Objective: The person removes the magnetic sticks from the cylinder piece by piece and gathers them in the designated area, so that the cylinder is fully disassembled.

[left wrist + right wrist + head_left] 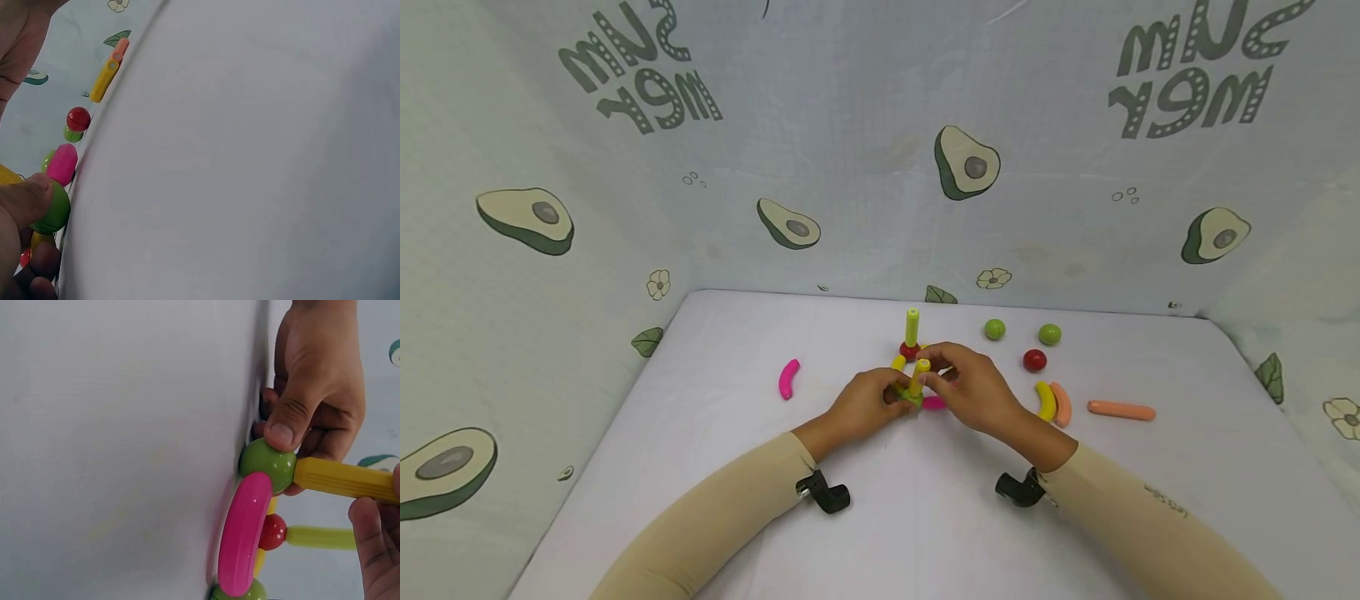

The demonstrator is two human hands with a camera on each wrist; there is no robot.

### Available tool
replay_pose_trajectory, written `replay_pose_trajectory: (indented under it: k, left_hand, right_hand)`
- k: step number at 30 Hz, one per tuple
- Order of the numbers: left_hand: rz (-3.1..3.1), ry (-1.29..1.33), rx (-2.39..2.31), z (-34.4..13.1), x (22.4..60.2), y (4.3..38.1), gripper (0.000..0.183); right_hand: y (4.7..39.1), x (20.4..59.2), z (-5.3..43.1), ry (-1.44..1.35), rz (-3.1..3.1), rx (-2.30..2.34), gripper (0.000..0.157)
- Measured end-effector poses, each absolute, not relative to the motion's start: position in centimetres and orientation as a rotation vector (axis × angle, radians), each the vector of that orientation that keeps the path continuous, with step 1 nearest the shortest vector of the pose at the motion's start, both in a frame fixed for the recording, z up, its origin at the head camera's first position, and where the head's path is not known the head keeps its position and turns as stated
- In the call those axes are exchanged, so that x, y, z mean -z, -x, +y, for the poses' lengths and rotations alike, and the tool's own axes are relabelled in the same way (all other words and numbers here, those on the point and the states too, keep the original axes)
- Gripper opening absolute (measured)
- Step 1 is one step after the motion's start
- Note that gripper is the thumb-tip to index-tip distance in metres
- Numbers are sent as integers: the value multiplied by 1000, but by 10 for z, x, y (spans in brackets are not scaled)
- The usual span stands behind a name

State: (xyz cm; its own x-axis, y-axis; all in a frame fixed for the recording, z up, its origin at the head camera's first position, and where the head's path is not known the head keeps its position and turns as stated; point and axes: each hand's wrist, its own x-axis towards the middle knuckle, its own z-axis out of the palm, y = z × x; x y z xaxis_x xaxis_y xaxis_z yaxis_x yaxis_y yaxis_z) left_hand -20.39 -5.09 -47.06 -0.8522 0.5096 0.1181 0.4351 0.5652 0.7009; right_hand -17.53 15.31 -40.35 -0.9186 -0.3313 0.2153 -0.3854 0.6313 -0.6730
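Near the middle of the table, my left hand (867,404) pinches a green ball (265,464) between thumb and fingers. A yellow stick (337,478) stands up from that ball, and my right hand (973,387) pinches its upper part. Joined to the green ball is a pink curved piece (245,534), which runs to another green ball (250,592). Just behind stands a lime stick (912,327) on a red ball (272,532), with yellow curved pieces beside it. My fingers partly cover the lower joints in the head view.
A pink curved piece (788,379) lies on the left. To the right are two green balls (995,329), a red ball (1034,360), a yellow curved piece (1045,401), an orange curved piece (1062,405) and an orange stick (1122,410). A patterned cloth (865,167) hangs behind the table.
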Motion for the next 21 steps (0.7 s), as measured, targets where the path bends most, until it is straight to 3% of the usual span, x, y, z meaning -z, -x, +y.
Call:
replay_pose_trajectory:
  k: [12,21]
  left_hand:
    - [2671,-804,-1193,-50,471,204,33]
    - [2664,-775,-1194,-50,471,203,34]
  right_hand:
    - [178,381,168,-464,-2678,-1318,32]
    - [176,388,190,-428,-2719,-1279,30]
